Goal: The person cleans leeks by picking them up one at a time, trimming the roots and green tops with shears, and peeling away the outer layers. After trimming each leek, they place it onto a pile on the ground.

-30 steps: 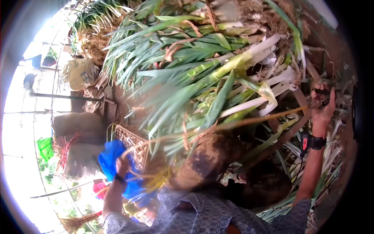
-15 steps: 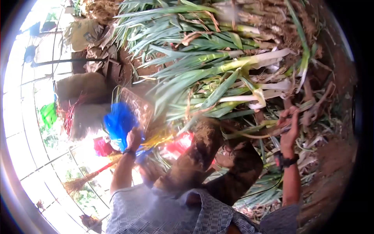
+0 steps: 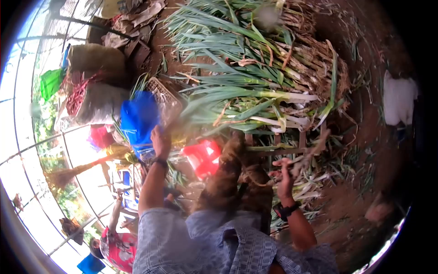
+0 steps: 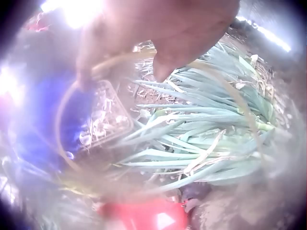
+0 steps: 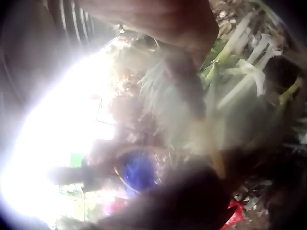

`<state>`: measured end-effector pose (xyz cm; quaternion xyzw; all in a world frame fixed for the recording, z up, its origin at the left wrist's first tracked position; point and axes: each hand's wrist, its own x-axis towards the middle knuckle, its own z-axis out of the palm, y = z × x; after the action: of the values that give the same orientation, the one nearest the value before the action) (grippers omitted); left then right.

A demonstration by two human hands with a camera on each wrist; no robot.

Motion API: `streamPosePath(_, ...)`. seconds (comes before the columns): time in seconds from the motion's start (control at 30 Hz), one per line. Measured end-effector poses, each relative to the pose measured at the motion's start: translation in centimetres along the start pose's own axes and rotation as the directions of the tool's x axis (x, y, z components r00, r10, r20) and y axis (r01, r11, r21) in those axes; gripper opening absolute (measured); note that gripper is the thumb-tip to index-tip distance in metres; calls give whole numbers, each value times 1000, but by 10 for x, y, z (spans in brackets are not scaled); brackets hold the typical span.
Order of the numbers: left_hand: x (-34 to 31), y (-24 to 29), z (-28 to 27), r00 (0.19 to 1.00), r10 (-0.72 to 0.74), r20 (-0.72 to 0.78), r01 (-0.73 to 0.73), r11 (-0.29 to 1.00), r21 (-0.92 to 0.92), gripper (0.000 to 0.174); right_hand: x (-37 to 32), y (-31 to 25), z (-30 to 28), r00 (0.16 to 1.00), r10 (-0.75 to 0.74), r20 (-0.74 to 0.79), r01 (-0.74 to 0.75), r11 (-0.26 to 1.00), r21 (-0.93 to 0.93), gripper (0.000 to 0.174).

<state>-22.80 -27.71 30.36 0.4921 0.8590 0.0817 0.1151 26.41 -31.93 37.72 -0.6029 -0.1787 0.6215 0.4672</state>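
Observation:
My left hand is over the blue plastic; in the left wrist view that hand pinches a thin tan strip, which hangs in a wide curve. Lower right of the leeks, my right hand has its fingers curled round a thin strip near my knee. In the right wrist view the right hand fills the top, with a blurred brown and yellowish length below it; its fingertips are hidden.
A brown crate stands beyond the blue plastic. Red plastic lies by my knees. Filled sacks and a broom are at the left. Someone in red is at lower left; white sacking is far right.
The head view has shifted, bringing the person in red and white sacking into view. My right hand has moved left toward my knees, and the strip, stretched earlier, now hangs slack.

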Motion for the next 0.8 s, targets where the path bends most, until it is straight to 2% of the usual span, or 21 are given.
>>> streamPosePath(0.03,-13,4,8,997,19,-79,-14,998,63,67,10,-7,-6,1000,19,-23,-18,997,78,27)
streamPosePath(0.1,-43,1,40,987,-46,-157,49,999,16,77,32,-10,-25,982,66,-175,-41,988,146,31)
streamPosePath(0.13,-63,2,55,987,-80,-139,65,992,-107,62,39,-15,-25,973,78,-217,-37,982,184,32)
streamPosePath(0.17,-86,-34,98,974,-213,70,223,954,-200,37,47,-20,-24,962,89,-259,-31,975,220,34)
streamPosePath(0.2,-115,-76,147,981,49,185,-25,991,-130,18,53,-14,-24,955,63,-291,6,973,231,34)
streamPosePath(0.27,-146,-54,163,907,-19,422,30,999,-19,11,59,-11,-8,971,82,-226,-34,978,207,33)
streamPosePath(0.3,-160,-73,199,832,81,549,-77,997,-30,13,58,-4,-4,974,98,-203,-57,979,195,33)
streamPosePath(0.37,-168,-66,244,680,1,734,-62,996,56,21,61,13,0,983,123,-139,-75,949,306,32)
streamPosePath(0.43,-172,-33,257,754,-196,627,296,953,-59,37,61,13,22,981,164,-108,-108,910,401,33)
streamPosePath(0.47,-180,-33,274,851,-144,505,149,988,30,57,62,12,33,995,95,-39,-73,923,379,32)
streamPosePath(0.5,-175,-24,283,874,-122,470,58,987,148,67,62,13,44,999,53,-7,-47,933,356,32)
streamPosePath(0.53,-162,-4,277,935,85,345,-129,986,105,61,61,15,54,1000,13,25,-21,943,333,32)
streamPosePath(0.57,-150,17,271,937,287,198,-314,941,123,55,62,19,59,998,-25,60,5,950,313,32)
streamPosePath(0.6,-133,33,270,901,403,160,-421,902,95,55,62,25,57,993,-42,109,10,959,283,34)
streamPosePath(0.63,-123,40,275,866,472,166,-487,871,64,54,63,32,55,990,-56,127,23,968,250,35)
streamPosePath(0.73,-104,47,297,848,427,312,-460,887,35,53,70,47,51,981,-82,177,49,982,183,40)
streamPosePath(0.8,-102,46,302,842,412,349,-449,893,31,52,74,54,46,985,-60,159,35,987,160,40)
